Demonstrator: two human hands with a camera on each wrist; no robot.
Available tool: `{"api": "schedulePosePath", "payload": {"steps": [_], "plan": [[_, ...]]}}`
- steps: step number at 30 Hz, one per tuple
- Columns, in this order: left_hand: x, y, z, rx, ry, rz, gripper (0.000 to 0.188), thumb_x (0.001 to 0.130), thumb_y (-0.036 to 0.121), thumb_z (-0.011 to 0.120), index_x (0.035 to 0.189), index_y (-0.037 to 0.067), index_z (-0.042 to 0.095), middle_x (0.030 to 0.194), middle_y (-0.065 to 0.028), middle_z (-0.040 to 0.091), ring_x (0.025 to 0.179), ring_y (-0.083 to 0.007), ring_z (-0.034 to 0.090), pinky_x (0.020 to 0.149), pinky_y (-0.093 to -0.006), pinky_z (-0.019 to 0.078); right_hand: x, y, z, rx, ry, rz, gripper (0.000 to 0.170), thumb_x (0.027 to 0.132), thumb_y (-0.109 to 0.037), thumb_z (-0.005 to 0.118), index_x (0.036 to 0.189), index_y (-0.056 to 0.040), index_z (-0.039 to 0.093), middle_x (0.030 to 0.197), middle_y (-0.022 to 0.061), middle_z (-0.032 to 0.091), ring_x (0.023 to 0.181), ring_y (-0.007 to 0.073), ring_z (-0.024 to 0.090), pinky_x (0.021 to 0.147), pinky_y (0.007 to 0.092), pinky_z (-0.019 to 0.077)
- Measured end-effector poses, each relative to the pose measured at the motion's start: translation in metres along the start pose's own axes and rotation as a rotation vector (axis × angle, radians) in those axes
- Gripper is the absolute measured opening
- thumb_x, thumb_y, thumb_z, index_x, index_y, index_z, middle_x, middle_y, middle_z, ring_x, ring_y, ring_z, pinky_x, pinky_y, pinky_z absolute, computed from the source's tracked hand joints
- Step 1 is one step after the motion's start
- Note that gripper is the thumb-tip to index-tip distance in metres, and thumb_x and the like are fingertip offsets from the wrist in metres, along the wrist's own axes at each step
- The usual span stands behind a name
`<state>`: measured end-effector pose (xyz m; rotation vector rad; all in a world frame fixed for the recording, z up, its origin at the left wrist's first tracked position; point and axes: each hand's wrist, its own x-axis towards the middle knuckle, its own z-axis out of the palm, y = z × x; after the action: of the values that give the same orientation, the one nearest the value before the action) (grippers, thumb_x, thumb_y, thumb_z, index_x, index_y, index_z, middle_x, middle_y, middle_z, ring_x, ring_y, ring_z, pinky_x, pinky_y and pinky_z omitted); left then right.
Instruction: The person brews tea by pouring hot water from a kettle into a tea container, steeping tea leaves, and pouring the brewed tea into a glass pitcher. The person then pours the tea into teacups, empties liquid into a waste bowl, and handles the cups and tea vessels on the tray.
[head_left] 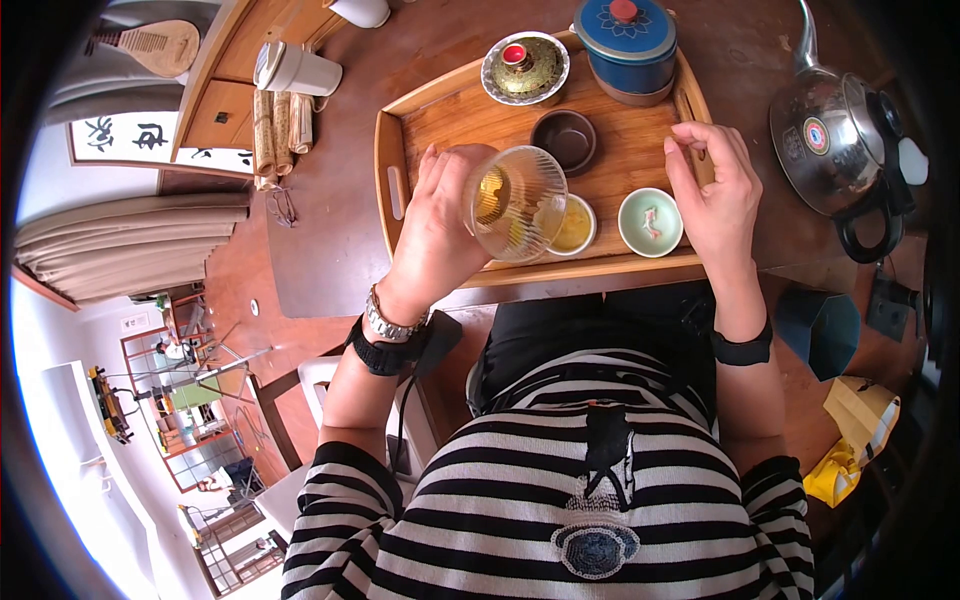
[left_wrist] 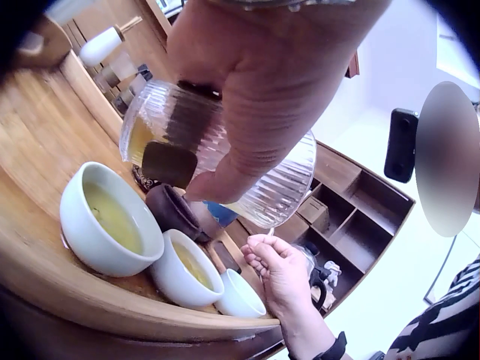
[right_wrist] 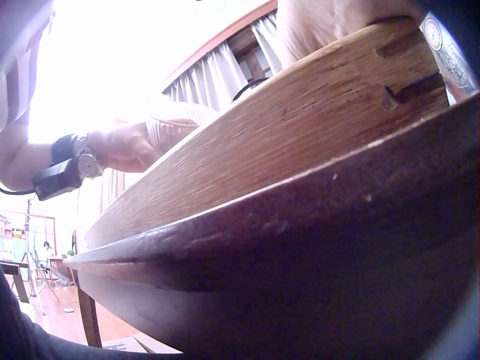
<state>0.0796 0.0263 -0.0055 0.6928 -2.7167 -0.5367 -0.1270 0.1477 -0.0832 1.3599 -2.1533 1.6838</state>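
Note:
My left hand [head_left: 437,225] holds a ribbed clear glass pitcher [head_left: 518,222], tilted, with yellow liquid inside, above the tray's near edge. In the left wrist view, fingers of this hand [left_wrist: 259,105] grip a dark part of the pitcher [left_wrist: 289,180]. A cup of yellow liquid [head_left: 572,228] sits partly behind the glass; a pale green cup [head_left: 640,235] with a pinkish shape inside stands to its right. Another white cup with yellow liquid [left_wrist: 112,217] shows in the left wrist view. My right hand [head_left: 715,195] hovers by the green cup, fingers loosely bent, no held object visible.
The wooden tray [head_left: 440,100] also bears a dark bowl [head_left: 563,143], a patterned lidded bowl [head_left: 525,70] and a blue canister [head_left: 625,50]. A steel kettle [head_left: 822,140] stands right of the tray. Rolled mats [head_left: 283,130] and glasses [head_left: 283,205] lie left.

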Motion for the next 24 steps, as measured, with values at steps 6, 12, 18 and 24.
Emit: {"api": "schedulePosePath", "payload": {"steps": [6, 12, 18, 24], "plan": [[0.002, 0.005, -0.001, -0.085, -0.014, -0.044, 0.061, 0.055, 0.005, 0.075, 0.11, 0.005, 0.048, 0.105, -0.0101, 0.054, 0.101, -0.032, 0.051, 0.1, -0.0515, 0.0287, 0.0, -0.001, 0.0, -0.006, 0.005, -0.002, 0.015, 0.073, -0.002, 0.065, 0.087, -0.0021, 0.058, 0.08, 0.0087, 0.061, 0.075, 0.0219, 0.058, 0.068, 0.0306, 0.0466], [0.008, 0.015, 0.003, 0.027, -0.041, 0.026, 0.058, 0.059, 0.003, 0.073, 0.111, 0.004, 0.048, 0.106, -0.0134, 0.053, 0.097, -0.0308, 0.054, 0.09, -0.0364, 0.0428, 0.0, 0.0, 0.0, 0.023, 0.033, 0.004, 0.016, 0.073, -0.001, 0.065, 0.087, -0.0021, 0.059, 0.079, 0.0087, 0.061, 0.074, 0.0209, 0.059, 0.067, 0.0297, 0.047], [0.016, 0.024, 0.012, 0.106, -0.061, 0.131, 0.058, 0.055, 0.004, 0.072, 0.108, 0.004, 0.049, 0.104, -0.011, 0.054, 0.099, -0.032, 0.051, 0.101, -0.0487, 0.0283, -0.002, 0.004, 0.002, 0.152, 0.116, 0.099, 0.016, 0.072, -0.001, 0.065, 0.087, -0.0026, 0.059, 0.077, 0.0091, 0.061, 0.072, 0.0201, 0.061, 0.066, 0.0292, 0.0481], [0.021, 0.031, 0.019, 0.133, -0.055, 0.169, 0.058, 0.055, 0.006, 0.073, 0.108, 0.004, 0.049, 0.102, -0.0119, 0.054, 0.097, -0.0314, 0.052, 0.1, -0.0497, 0.0294, -0.002, 0.004, 0.001, 0.183, 0.127, 0.125, 0.016, 0.073, -0.001, 0.064, 0.088, -0.0017, 0.059, 0.077, 0.0094, 0.061, 0.072, 0.0192, 0.061, 0.067, 0.0284, 0.0484]]}}
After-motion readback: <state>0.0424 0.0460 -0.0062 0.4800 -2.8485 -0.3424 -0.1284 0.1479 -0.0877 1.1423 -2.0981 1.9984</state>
